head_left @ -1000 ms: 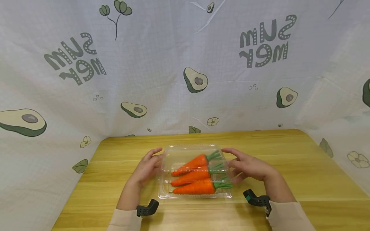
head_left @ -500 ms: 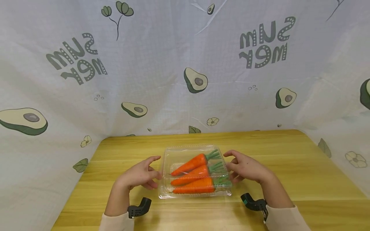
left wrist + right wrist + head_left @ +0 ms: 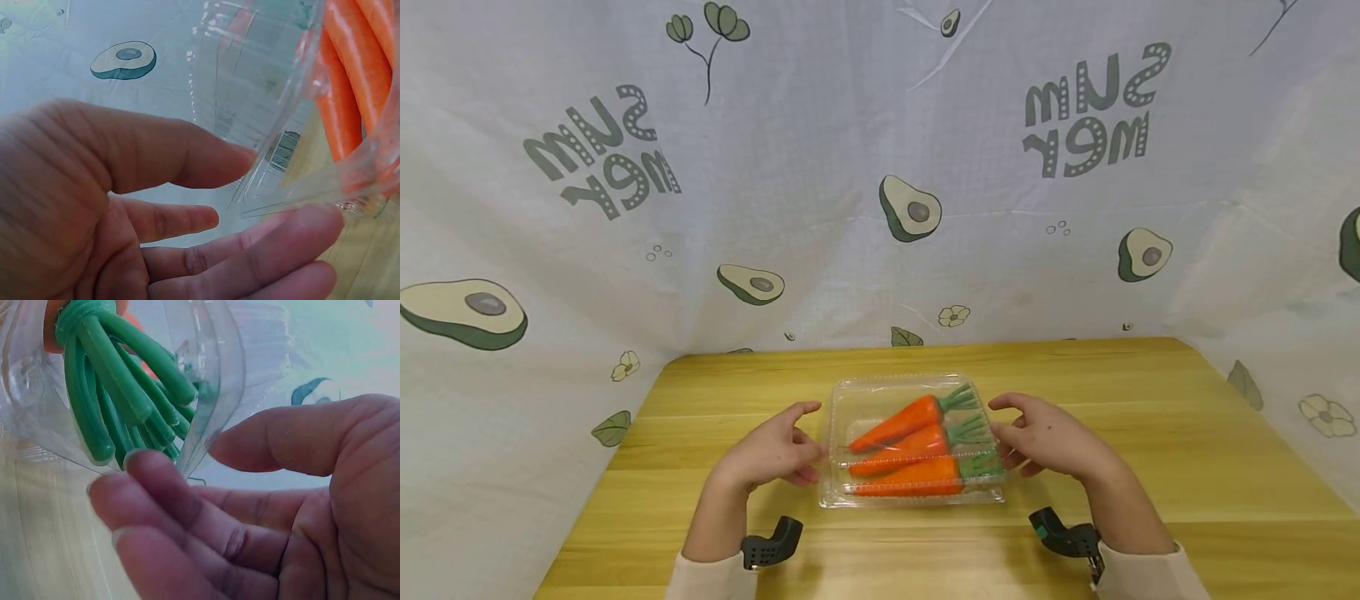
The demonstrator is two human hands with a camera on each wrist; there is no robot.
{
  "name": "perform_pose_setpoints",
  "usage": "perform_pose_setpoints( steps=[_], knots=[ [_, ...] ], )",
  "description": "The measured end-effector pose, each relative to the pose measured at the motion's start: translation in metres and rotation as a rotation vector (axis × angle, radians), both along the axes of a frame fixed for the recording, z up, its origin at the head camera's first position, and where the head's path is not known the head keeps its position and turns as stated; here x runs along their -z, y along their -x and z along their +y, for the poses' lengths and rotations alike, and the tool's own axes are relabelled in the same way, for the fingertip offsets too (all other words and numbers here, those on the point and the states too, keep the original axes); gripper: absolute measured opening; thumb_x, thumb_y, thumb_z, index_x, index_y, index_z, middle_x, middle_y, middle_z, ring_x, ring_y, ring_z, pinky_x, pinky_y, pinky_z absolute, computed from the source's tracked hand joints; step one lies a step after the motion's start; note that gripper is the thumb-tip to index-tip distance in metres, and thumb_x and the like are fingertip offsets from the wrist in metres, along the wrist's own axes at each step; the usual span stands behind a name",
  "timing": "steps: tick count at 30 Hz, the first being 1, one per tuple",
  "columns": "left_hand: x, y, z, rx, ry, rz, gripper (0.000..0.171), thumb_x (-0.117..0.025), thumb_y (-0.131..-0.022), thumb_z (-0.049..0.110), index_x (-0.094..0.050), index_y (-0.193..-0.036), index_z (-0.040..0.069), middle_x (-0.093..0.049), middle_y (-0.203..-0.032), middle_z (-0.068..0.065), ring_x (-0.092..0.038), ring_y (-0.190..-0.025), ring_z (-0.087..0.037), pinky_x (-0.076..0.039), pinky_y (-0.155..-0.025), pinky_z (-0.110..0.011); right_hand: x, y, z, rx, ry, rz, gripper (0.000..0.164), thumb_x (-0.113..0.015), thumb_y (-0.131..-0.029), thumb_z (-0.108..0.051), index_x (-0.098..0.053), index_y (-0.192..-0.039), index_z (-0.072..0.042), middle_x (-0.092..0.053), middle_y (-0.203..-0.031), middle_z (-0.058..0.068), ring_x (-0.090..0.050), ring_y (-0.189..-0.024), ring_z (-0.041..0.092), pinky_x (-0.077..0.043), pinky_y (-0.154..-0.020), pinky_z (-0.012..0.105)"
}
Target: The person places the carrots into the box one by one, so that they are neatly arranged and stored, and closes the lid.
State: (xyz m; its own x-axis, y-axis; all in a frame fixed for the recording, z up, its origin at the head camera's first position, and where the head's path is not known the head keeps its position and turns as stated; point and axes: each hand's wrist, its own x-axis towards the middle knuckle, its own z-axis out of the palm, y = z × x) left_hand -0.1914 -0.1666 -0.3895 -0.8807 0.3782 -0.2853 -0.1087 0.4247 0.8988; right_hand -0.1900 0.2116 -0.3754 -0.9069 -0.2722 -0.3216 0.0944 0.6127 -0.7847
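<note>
A clear plastic clamshell container (image 3: 871,392) sits in the middle of the wooden table, its lid down over three carrots (image 3: 917,477) with green tops. At its left side my left hand (image 3: 769,454) holds the rim. In the left wrist view the thumb (image 3: 219,164) lies at the lid edge, with the other fingers below the base edge. My right hand (image 3: 1052,437) holds the opposite side likewise. In the right wrist view its thumb (image 3: 275,440) meets the lid, and its fingertips lie under the base, near the green carrot tops (image 3: 119,381).
A pale cloth (image 3: 820,167) printed with avocados and lettering hangs behind and beside the wooden table (image 3: 1150,467). Black wrist-camera mounts (image 3: 773,542) stick out near both cuffs.
The lid has come down further over the carrots. My left hand shifted left and back in slightly, and the right hand moved slightly. The container sits a little farther back.
</note>
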Motion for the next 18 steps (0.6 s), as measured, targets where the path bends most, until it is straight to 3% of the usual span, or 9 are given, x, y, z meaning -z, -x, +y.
perform_pose_setpoints(
  steps=[7,14,18],
  knots=[
    [0.0,0.0,0.004,-0.046,0.026,0.006,0.082,-0.07,-0.095,0.015,-0.023,-0.16,0.001,-0.069,-0.099,-0.018,-0.072,-0.071,-0.027,-0.065,-0.071,-0.043,-0.002,0.001,-0.004,0.052,-0.119,0.045,0.053,-0.057,-0.104,-0.022,-0.042,-0.147,0.005,-0.074,-0.087,0.007,-0.07,-0.076,0.02,-0.061,-0.064,0.037],
    [0.001,0.0,0.008,-0.091,0.044,0.038,0.077,-0.068,-0.094,0.01,-0.027,-0.158,0.0,-0.071,-0.092,-0.017,-0.07,-0.066,-0.025,-0.065,-0.069,-0.044,0.0,0.001,-0.009,0.068,-0.081,0.069,0.048,-0.056,-0.103,-0.013,-0.044,-0.147,0.004,-0.072,-0.082,0.007,-0.068,-0.074,0.018,-0.062,-0.068,0.038],
    [0.003,0.001,0.012,-0.142,0.059,0.06,0.072,-0.068,-0.093,0.008,-0.034,-0.156,0.0,-0.071,-0.087,-0.016,-0.068,-0.063,-0.021,-0.064,-0.066,-0.041,0.001,0.002,-0.011,0.086,-0.072,0.103,0.049,-0.057,-0.103,-0.012,-0.045,-0.148,0.002,-0.073,-0.088,0.008,-0.069,-0.078,0.019,-0.064,-0.072,0.042]
  ],
)
